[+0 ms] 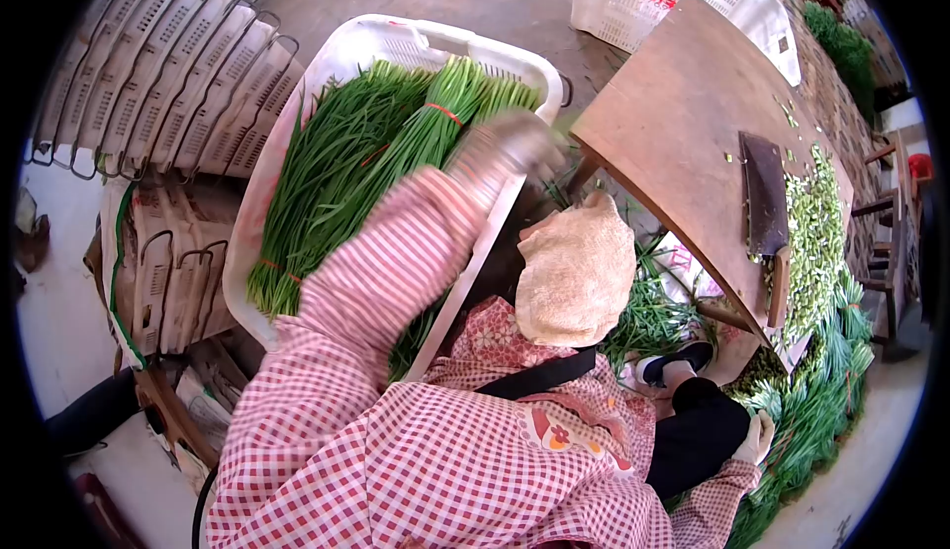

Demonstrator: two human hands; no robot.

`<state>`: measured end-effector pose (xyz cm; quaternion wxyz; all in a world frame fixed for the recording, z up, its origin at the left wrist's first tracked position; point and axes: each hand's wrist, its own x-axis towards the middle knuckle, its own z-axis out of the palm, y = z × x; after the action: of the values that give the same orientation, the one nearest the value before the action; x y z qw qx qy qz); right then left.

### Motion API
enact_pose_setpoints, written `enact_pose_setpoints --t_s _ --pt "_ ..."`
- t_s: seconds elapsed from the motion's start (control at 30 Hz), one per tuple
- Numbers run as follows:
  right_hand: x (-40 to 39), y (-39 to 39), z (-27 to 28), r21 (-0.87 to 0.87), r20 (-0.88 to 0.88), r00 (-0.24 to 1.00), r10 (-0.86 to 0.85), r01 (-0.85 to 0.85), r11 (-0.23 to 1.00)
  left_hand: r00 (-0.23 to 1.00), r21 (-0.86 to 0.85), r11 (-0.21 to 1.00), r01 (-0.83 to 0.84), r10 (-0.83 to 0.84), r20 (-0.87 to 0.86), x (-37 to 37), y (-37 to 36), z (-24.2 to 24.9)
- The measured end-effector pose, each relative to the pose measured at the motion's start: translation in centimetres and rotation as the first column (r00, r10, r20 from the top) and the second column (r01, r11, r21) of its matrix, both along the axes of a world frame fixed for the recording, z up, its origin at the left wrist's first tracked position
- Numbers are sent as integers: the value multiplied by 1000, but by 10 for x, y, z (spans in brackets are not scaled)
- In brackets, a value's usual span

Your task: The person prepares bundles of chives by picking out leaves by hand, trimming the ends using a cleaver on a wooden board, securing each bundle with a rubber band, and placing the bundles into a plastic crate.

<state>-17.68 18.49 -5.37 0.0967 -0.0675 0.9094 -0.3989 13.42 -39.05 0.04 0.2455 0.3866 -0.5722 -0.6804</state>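
My left hand, smeared by motion, is over the right rim of a white plastic basket; its fingers cannot be made out. Beneath and left of that forearm, long green stalks lie in the basket, some tied in bundles with red bands. My right hand, pale and seemingly gloved, is low at the right beside a heap of leafy greens; its grip is unclear. A tan cloth-like piece lies between the basket and the wooden table.
On the table lie a cleaver and chopped green pieces. Stacked crates stand at the left, and more white crates at the top. Loose greens and a shoe are under the table edge.
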Motion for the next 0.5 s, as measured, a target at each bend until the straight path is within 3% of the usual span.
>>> enact_pose_setpoints --t_s 0.03,0.1,0.13,0.17,0.23,0.27,0.3,0.33,0.4,0.47,0.5 --pt "-1 2 -1 -3 0 1000 8 -8 1000 986 -243 958 152 -131 102 -12 27 -20" --pt "-4 -1 -4 -68 20 1000 -9 10 998 891 -495 768 407 -217 398 -50 102 -18" --pt "-4 -3 -2 1 -28 999 28 -28 1000 594 -434 513 741 -198 780 -66 132 -4" --pt "-1 -10 2 5 -28 1000 13 -13 1000 879 -784 448 430 -9 477 -67 176 -12" --pt "-2 -11 4 62 -72 995 67 -62 996 971 -937 335 98 -239 16 -68 228 -12" --pt "-2 -12 6 76 -67 995 74 -69 995 977 -937 338 87 -212 14 -66 225 -6" --pt "-8 -7 4 102 -50 995 89 -83 991 889 -842 365 398 -380 256 -63 219 -3" --pt "-11 -4 2 72 -32 998 63 -60 996 710 -660 337 671 -547 443 -59 213 1" --pt "-11 -3 1 42 -6 999 40 -40 998 896 -767 489 416 -367 251 -51 159 -11" --pt "-9 3 -1 -46 13 1000 21 -20 999 920 -660 714 232 59 387 -12 106 -23" --pt "-8 4 -2 -48 13 1000 17 -16 999 823 -674 665 320 157 546 14 77 -26"
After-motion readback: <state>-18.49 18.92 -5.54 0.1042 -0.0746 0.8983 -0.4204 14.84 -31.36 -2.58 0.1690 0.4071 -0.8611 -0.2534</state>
